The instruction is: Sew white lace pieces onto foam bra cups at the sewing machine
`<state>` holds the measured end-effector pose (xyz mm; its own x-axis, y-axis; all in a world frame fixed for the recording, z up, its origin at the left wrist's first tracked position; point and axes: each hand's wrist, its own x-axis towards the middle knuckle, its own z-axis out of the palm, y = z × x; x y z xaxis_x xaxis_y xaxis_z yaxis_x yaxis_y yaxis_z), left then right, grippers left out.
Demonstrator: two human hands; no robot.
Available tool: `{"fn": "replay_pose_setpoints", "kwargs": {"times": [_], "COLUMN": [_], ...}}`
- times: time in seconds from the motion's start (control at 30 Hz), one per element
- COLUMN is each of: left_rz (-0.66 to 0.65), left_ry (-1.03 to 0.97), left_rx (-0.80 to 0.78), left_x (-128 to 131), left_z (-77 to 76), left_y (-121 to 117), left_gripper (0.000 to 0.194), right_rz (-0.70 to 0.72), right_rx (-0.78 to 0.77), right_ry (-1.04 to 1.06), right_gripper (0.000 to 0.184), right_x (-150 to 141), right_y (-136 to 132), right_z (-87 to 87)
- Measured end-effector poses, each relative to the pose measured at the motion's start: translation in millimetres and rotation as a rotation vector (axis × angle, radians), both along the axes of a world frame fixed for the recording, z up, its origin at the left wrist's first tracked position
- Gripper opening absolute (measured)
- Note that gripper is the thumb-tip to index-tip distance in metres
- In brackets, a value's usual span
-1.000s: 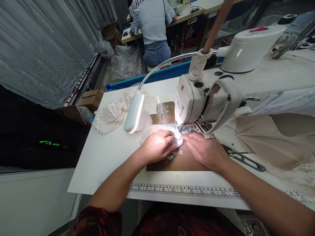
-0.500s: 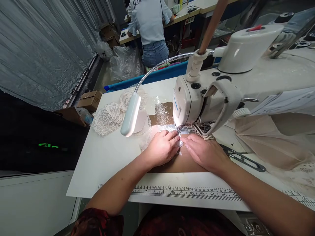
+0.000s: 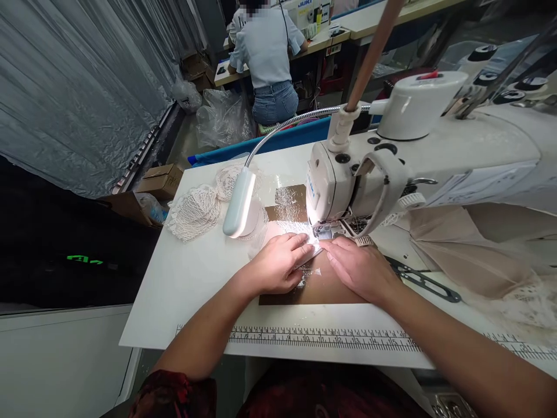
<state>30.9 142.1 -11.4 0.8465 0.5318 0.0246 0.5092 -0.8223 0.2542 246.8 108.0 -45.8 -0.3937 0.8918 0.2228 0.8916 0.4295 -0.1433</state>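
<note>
A white lace piece with a pale pink part lies under the needle area of the white sewing machine. My left hand rests on the lace, fingers stretched flat and slightly apart, left of the presser foot; its thumb is mostly hidden. Just right of the foot, my right hand lies with fingers extended, its fingertips touching the lace edge. Beneath both hands is a brown shiny sheet on the table. Whatever lies under the right fingers is hidden.
Several lace pieces are on the table's left side. A lit lamp hangs over it. At right lie a dark slotted tool and beige fabric. A printed ruler lines the front edge. Another person sits beyond.
My left hand has drawn slightly left, away from the right fingertips, and its fingers lie flatter, uncovering more lace. My right hand stays beside the presser foot. The view has shifted slightly.
</note>
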Motion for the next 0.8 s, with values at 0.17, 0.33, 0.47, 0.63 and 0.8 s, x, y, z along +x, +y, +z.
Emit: {"fn": "replay_pose_setpoints", "kwargs": {"times": [0.17, 0.33, 0.47, 0.63, 0.8], "left_rz": [0.033, 0.161, 0.257, 0.306, 0.312], "left_ry": [0.004, -0.201, -0.439, -0.596, -0.641], "left_rx": [-0.022, -0.183, -0.473, -0.592, -0.687], "left_x": [-10.4, -6.6, -13.7, -17.9, -18.7], "left_z": [4.1, -12.6, -18.1, -21.5, -24.6], "left_y": [-6.9, 6.6, 19.6, 26.9, 29.6], "left_gripper": [0.043, 0.025, 0.041, 0.044, 0.040], "right_rz": [-0.006, 0.053, 0.084, 0.150, 0.107], "right_rx": [0.024, 0.139, 0.187, 0.265, 0.235], "right_ry": [0.082, 0.181, 0.186, 0.043, -0.136], "right_gripper": [0.032, 0.029, 0.024, 0.026, 0.046], "right_x": [1.3, 3.0, 2.0, -9.8, -41.3], "right_y": [0.5, -1.8, -8.4, -18.5, -9.1], "right_z": [-4.2, -8.7, -5.0, 7.1, 14.5]}}
